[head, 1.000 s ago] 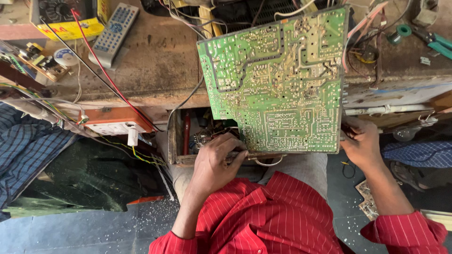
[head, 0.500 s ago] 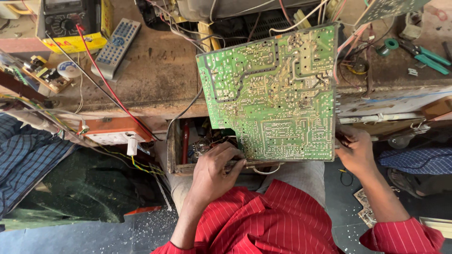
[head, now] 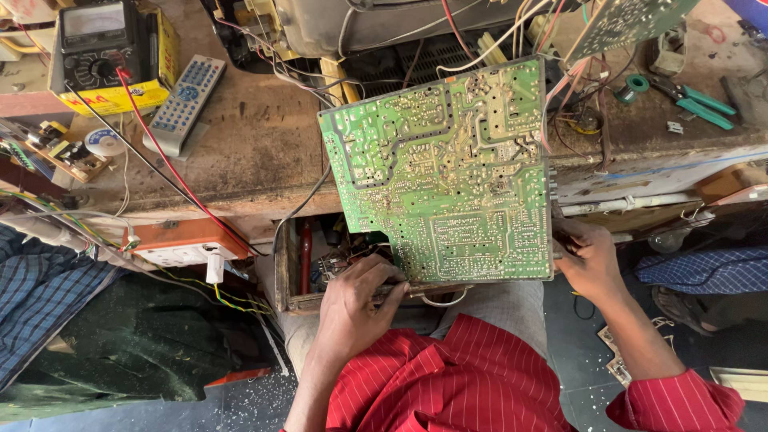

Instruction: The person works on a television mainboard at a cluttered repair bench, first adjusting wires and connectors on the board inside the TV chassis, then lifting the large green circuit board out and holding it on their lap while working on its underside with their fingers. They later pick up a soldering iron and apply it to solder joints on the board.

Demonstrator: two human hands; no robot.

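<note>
circuit board [head: 448, 172] lower now, between both hands

A worn, stained wooden desk [head: 264, 152] carries the clutter. At its left end a yellow-cased analogue meter [head: 104, 52] stands, with a grey remote control [head: 186, 102] lying tilted just beside it. Near the left edge sit a small round reel [head: 104, 142] and a small board with parts [head: 68, 154]. Toward the right end lie teal-handled pliers [head: 694, 100] and a green tape roll [head: 637, 82]. A red wire [head: 172, 172] runs across the top.
</note>
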